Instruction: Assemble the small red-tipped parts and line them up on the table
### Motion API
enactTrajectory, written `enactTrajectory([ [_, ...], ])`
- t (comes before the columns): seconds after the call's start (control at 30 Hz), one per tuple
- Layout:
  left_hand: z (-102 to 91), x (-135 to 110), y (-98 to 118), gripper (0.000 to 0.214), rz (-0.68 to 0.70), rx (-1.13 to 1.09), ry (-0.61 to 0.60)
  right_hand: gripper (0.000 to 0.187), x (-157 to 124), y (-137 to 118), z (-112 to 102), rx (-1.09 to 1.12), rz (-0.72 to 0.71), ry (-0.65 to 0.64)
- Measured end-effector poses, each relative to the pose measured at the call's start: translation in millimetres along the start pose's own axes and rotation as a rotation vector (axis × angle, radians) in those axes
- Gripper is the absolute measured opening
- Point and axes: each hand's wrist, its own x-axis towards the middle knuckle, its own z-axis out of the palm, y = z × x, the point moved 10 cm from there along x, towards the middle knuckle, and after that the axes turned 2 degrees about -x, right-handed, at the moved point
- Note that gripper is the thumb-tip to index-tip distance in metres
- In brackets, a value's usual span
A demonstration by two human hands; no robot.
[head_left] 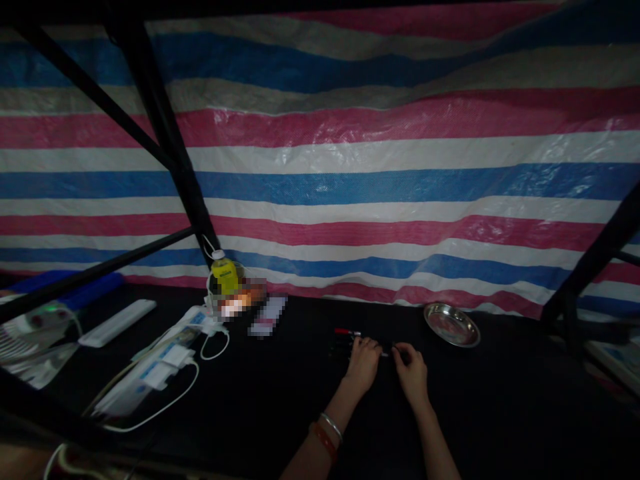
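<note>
My left hand (364,363) rests palm down on the black table, its fingers curled over small dark items that I cannot make out. Just beyond its fingertips lies a thin tool with a red end and a silver part (347,331). My right hand (412,375) is a short way to the right, thumb and forefinger pinched together at a thin dark piece. A small silvery bit (384,355) shows between the two hands. Dim light hides what exactly the fingers hold. On the right, apart from my hands, sits a shiny round metal dish (452,325).
To the left are a white power strip (160,367) with plugs and cables, a long white box (118,323) and a yellow bottle (225,276). Black metal posts (165,127) frame the table (270,407). Behind hangs a striped plastic sheet (350,187).
</note>
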Motion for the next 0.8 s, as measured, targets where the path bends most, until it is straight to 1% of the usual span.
enactTrajectory([
  [0.07,-1.3,-2,0,0.030,-0.002,-0.003,0.004,0.036,0,1,-2,0.070,0.028,0.027],
  [0.17,-1.6,-5,0,0.027,-0.005,0.000,0.012,0.045,0,1,-2,0.198,0.041,0.030],
  [0.27,-0.1,-6,-1,0.025,-0.026,0.021,0.012,0.046,1,4,1,0.317,0.093,0.019],
  [0.4,-1.5,-8,-3,0.026,-0.060,0.012,0.025,0.045,-1,9,6,0.522,0.235,0.026],
  [0.53,-16.2,-13,0,0.025,-0.088,-0.051,0.120,0.044,-6,8,10,0.716,0.351,0.052],
  [0.63,-27.4,-19,11,0.024,-0.053,-0.131,0.191,0.044,-9,5,13,0.814,0.405,0.053],
  [0.7,-31.9,-22,20,0.024,-0.027,-0.183,0.226,0.044,-11,4,17,0.840,0.436,0.028],
  [0.8,-34.5,-25,25,0.023,-0.049,-0.234,0.263,0.043,-14,2,25,0.853,0.476,-0.033],
])
